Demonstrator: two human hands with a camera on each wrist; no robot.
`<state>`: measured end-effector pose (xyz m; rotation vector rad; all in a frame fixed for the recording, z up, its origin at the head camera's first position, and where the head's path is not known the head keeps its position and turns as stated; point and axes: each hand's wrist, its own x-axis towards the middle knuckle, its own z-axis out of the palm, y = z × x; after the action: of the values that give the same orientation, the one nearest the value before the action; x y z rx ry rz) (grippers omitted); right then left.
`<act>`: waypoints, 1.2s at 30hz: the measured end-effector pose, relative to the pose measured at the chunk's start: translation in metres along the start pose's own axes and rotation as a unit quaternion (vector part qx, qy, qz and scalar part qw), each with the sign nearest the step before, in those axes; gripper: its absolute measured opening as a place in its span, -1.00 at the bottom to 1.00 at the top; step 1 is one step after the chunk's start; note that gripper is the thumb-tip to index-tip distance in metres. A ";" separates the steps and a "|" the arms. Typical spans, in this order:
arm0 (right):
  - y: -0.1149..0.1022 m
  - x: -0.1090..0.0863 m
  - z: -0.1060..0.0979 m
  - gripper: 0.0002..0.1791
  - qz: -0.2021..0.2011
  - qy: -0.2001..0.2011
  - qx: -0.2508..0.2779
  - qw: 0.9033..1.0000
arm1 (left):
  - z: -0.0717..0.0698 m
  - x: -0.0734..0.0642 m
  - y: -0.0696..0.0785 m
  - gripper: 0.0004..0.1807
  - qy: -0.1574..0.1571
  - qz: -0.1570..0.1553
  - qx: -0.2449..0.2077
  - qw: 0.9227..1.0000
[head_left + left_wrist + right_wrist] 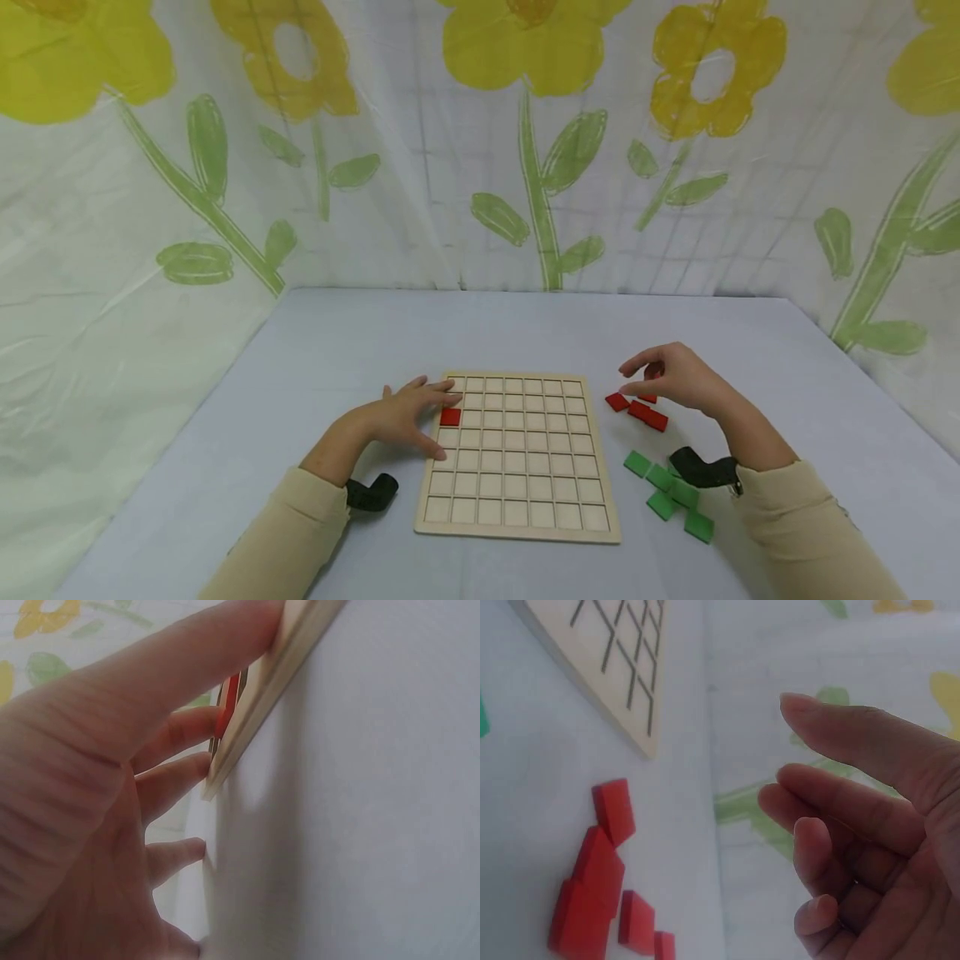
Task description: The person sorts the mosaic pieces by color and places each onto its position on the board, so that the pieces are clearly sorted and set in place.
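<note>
A light wooden grid board lies flat on the table, with one red tile in a cell of its left column. My left hand spreads over the board's left edge, thumb and fingertips resting at the frame on either side of that tile. In the left wrist view the thumb reaches the board's rim. Above the loose red tiles hovers my right hand, fingers loosely bent and thumb apart from them. Nothing sits between its fingertips in the right wrist view, where several red tiles lie below.
Several green tiles are scattered right of the board, close to the right wrist's black camera strap. Another black camera sits on the left wrist. A flower-painted curtain hangs behind the white table.
</note>
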<state>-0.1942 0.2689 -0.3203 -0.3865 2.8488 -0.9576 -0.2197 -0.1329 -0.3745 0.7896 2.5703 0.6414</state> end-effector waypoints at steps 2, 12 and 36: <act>0.005 -0.004 -0.001 -0.55 0.000 0.001 -0.001 1.000 | 0.000 0.000 0.000 -0.09 0.000 0.000 -0.001 1.000; 0.029 -0.016 -0.004 -0.51 0.047 0.005 0.008 0.999 | 0.001 0.000 -0.002 -0.09 0.000 -0.001 0.000 1.000; 0.058 -0.018 0.008 -0.57 0.098 -0.044 0.017 0.994 | 0.001 0.002 0.000 -0.08 -0.001 -0.006 0.002 1.000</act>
<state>-0.1872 0.3139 -0.3613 -0.1384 2.7260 -0.9255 -0.2207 -0.1316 -0.3761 0.7741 2.5747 0.6307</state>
